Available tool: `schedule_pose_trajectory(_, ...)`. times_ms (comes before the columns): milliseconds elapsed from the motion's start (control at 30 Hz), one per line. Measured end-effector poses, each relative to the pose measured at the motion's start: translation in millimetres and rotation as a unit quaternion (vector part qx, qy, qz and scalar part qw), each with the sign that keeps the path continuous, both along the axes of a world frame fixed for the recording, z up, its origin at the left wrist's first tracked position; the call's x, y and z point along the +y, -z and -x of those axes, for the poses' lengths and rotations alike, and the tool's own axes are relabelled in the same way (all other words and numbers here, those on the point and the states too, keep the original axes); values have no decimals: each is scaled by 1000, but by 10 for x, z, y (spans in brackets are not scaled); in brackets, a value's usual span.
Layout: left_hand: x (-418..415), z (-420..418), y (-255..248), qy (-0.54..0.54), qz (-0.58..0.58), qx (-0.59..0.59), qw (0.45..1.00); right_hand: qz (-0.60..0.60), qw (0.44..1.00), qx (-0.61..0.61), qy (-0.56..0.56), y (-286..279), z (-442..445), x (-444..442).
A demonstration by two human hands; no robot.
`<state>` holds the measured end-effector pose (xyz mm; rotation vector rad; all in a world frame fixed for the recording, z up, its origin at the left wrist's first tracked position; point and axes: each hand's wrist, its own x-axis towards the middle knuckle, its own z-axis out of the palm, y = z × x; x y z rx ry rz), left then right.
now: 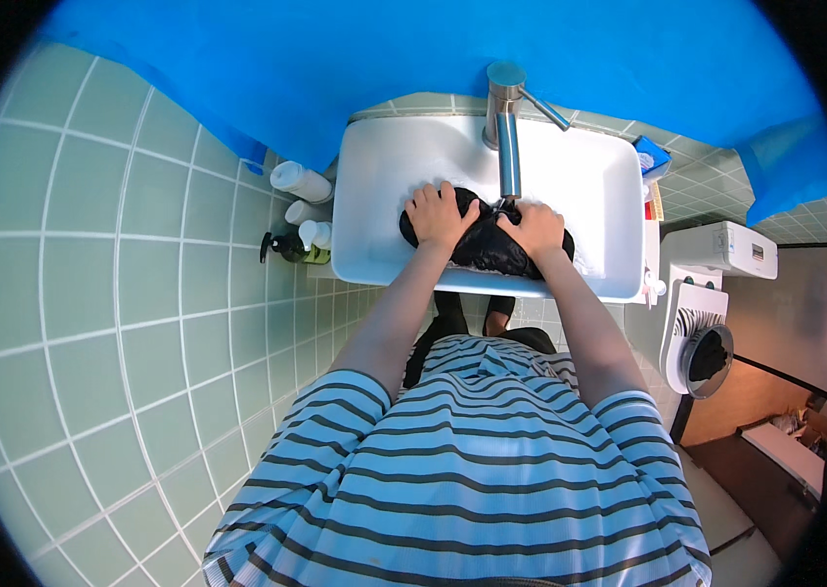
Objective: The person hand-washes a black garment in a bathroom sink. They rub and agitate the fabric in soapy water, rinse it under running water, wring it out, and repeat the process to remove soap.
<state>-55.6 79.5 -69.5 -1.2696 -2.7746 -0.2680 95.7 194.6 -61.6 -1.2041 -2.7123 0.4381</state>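
Wet-looking black fabric point(492, 246) lies bunched in a white rectangular washbasin point(615, 158), near its front wall. My left hand point(440, 214) rests on the left part of the cloth, fingers bent over it and thumb towards the middle. On the right part lies my right hand point(536, 229), its thumb near the middle as well. Whether the fingers grip the fabric or only press on it is hard to tell. The spout of a metal single-lever faucet point(508, 154) ends just above the cloth, between both hands. White foam or water shows around the cloth.
White bottles point(301, 182) and a dark pump bottle point(288, 247) stand left of the basin. A blue box point(650, 155) is at its right. Farther right, a bowl with black cloth point(707, 356) sits on a toilet lid point(699, 308). Blue sheeting point(413, 51) hangs behind the faucet.
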Motion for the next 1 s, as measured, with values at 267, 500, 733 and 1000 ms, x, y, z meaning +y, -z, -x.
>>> schedule_pose_trajectory(267, -403, 184, -145, 19, 24, -284, 958, 58, 997, 23, -38, -338, -205, -101)
schedule_pose_trajectory(500, -462, 106, -269, 75, -66, -297, 950, -28, 986, 153, -62, -511, -439, -325)
schedule_pose_trajectory(733, -609, -55, -592, 207, -141, -247, 936, -26, 959, 259, -114, -708, -758, -503)
schedule_pose_trajectory(1000, -585, -164, -622, 265, -198, -124, 936, 21, 987, 134, -90, -692, -821, -525)
